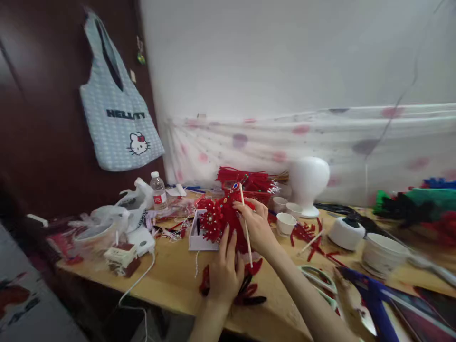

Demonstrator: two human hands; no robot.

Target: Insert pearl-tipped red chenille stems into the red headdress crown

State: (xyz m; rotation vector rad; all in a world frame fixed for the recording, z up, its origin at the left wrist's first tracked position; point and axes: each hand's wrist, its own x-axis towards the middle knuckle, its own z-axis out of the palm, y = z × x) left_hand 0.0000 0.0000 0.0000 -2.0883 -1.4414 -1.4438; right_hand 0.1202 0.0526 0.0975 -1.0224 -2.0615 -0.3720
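Head view: right hand (253, 223) pinching slim white stick (245, 223) against red beaded flower piece (230, 211); left hand (225, 268) below, fingertips on its lower edge, grip unclear; piece sits above table (171, 280), overlapping white box (201, 241)

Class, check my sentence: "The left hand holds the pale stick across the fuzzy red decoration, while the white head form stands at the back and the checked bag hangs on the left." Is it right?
Not quite: the head view shows the right hand holding the pale stick across the fuzzy red decoration. The white head form and checked bag are as stated.
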